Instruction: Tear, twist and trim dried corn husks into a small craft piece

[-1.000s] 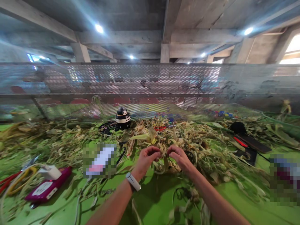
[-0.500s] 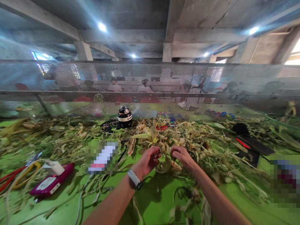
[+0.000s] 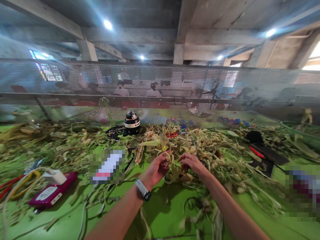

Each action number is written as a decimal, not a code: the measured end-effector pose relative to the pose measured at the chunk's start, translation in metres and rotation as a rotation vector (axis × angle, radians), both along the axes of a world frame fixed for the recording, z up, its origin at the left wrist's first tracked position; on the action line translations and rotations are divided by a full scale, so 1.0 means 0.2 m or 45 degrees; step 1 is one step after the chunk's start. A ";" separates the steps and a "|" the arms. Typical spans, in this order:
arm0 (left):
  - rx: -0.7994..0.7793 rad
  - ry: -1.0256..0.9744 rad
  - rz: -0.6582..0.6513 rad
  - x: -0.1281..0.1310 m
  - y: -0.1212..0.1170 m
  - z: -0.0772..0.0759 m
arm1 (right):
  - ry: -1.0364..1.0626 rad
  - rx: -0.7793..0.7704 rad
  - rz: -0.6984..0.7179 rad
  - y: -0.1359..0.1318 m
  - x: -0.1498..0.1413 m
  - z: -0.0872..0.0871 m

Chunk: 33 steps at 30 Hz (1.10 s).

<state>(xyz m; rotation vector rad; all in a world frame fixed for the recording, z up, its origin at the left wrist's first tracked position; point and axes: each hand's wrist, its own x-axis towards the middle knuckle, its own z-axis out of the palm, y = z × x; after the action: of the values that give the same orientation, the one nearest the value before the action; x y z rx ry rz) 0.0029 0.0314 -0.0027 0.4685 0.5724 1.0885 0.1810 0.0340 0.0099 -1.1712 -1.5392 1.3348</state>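
Note:
Near the middle of the green table, my left hand (image 3: 158, 167) is curled round a pale dried corn husk (image 3: 171, 160), thumb uppermost. A watch with a light strap (image 3: 142, 189) is on that wrist. Just right of the husk is my right hand (image 3: 192, 164), its fingers bent loosely and apart, with nothing visible held in them. More crumpled husk (image 3: 186, 177) lies below and between the hands. Beyond them a yellowish husk piece (image 3: 152, 143) points left on the heap. The undersides of my fingers are partly hidden.
Dried husks (image 3: 215, 143) spread across the green table (image 3: 160, 213). A black-and-white jar (image 3: 132, 123) stands behind. Red-handled pliers (image 3: 172, 135) lie ahead. At left are a purple power strip (image 3: 53, 193), a white plug (image 3: 55, 176) and scissors (image 3: 33, 165). A perforated metal screen (image 3: 160, 80) closes the back.
My left hand has risen slightly, and a husk now stands up at its fingertips. My right hand's fingers have loosened and reach further left. The view has shifted slightly.

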 end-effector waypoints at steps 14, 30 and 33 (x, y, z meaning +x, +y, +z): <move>0.000 0.032 0.035 0.01 -0.01 0.00 | -0.060 -0.108 0.299 -0.05 -0.01 -0.01; -0.080 -0.001 0.089 0.00 0.00 -0.01 | -0.012 -0.016 0.144 -0.04 -0.06 -0.04; -0.128 -0.017 0.101 0.00 0.00 -0.01 | 0.134 0.052 0.013 -0.02 -0.05 -0.03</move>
<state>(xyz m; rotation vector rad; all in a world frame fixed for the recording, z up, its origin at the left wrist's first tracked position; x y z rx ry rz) 0.0021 0.0324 -0.0050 0.3529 0.6353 1.1316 0.1714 0.0301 0.0032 -1.0527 -1.4918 1.3442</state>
